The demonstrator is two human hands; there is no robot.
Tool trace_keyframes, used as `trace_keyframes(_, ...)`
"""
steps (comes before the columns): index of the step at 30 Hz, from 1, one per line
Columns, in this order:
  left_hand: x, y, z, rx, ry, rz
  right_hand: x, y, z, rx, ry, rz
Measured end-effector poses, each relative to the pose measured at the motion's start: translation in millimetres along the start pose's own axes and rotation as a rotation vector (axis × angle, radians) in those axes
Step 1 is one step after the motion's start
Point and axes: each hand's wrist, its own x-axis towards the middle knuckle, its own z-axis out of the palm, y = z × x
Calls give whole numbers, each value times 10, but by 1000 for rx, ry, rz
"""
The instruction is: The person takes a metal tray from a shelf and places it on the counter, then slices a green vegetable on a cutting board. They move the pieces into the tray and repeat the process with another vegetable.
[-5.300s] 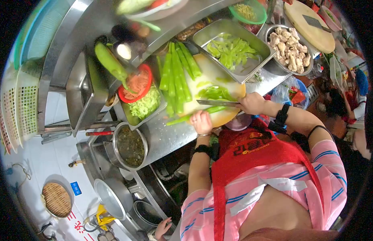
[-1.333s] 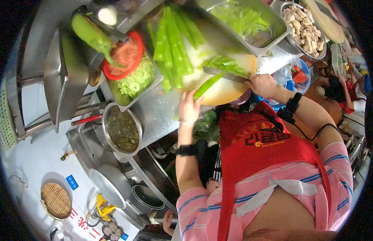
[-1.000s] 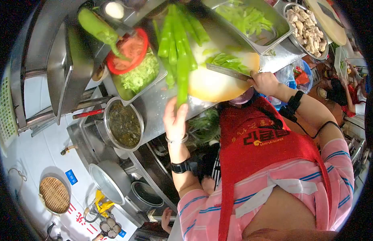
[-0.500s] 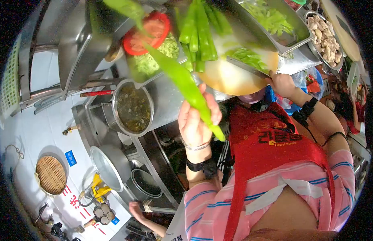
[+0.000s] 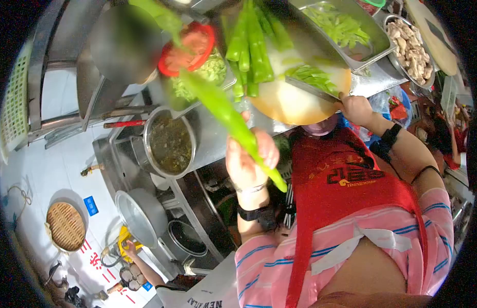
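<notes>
My left hand (image 5: 253, 159) is closed around a long green pepper (image 5: 223, 113), held up in front of the counter edge, its tip pointing down toward my apron. My right hand (image 5: 356, 110) grips a knife whose blade (image 5: 311, 88) rests at the round cutting board (image 5: 279, 105); the fingers cover its handle. Sliced green pieces (image 5: 315, 74) lie along the far side of the blade. Left of them, several long green peppers (image 5: 254, 46) sit in a bunch, partly on the board. A second green pepper-like shape (image 5: 159, 15) at the top is blurred.
Behind the board stands a metal tray (image 5: 369, 65) of green slices, beside a bowl of pale chunks (image 5: 410, 49). To the left are a red-rimmed bowl (image 5: 212, 38), shredded greens (image 5: 213, 69) and a pot of dark liquid (image 5: 169, 138). Another person's hand (image 5: 129, 250) reaches near a yellow cloth (image 5: 126, 237).
My left hand and its pepper have dipped slightly. My right hand stays on the knife. The other person's hand has moved left to the yellow cloth, and more of their shirt shows.
</notes>
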Motion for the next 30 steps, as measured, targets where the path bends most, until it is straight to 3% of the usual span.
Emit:
trace_keyframes(3, 19, -92, -114, 133, 117, 30, -4, 33, 4, -11, -2, -4)
trace_keyframes(5, 15, -162, -235, 470, 256, 60, 5, 17, -3, 27, -28, 8)
trace_keyframes(9, -24, -338, -522, 600, 413, 6, 1, -31, -80, -3, -15, -6)
trace_keyframes(16, -186, -720, -940, 636, 644, -38, 32, -13, -139, 22, -119, 24)
trace_keyframes(21, -338, -929, -1079, 644, 778, -50, 39, 51, -227, 220, -32, -76)
trace_keyframes(25, -483, -1069, -1174, 632, 817, -55, 22, 139, -211, 267, -128, -60)
trace_keyframes(28, -595, -1178, -1188, 663, 866, -98, 39, 132, -270, 375, -48, -62)
trace_keyframes(30, -660, -1255, -1198, 701, 892, -128, 47, 148, -313, 386, -169, -12)
